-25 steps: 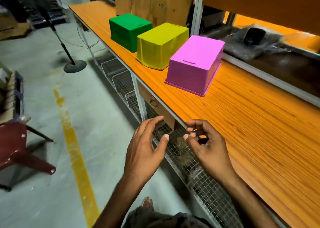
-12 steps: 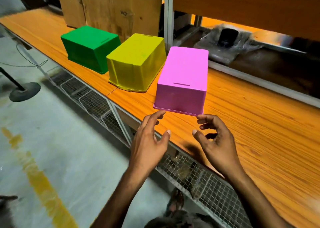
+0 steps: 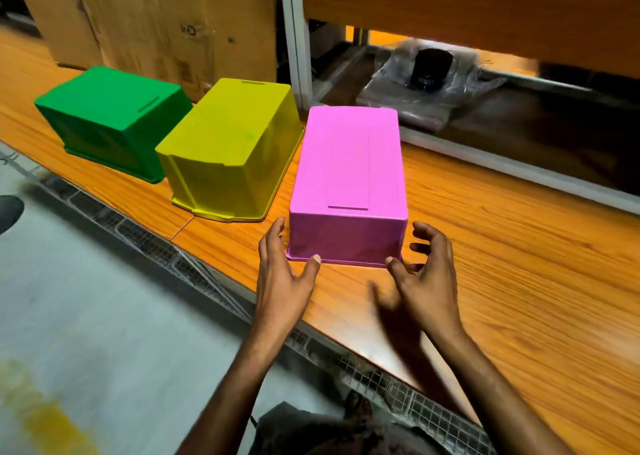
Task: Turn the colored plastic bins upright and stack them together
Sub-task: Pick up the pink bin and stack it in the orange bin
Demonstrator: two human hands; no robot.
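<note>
Nothing is turned yet: the green rectangular plastic bin [image 3: 110,118] far left, yellow plastic bin [image 3: 228,149] and near pink plastic bin [image 3: 349,177] sit upside-down on the orange wooden bench [image 3: 502,246], with left hand [image 3: 280,278] and right hand [image 3: 431,281] flanking the pink one, fingers spread, gripping nothing.

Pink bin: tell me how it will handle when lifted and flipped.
The pink bin is probably light: it lies upside down as a hollow moulded-plastic shell. Its smooth, sloping walls may slip, so the flared rim at the table looks the safer hold. Broad and flat-sided, it should slide rather than roll.
</note>
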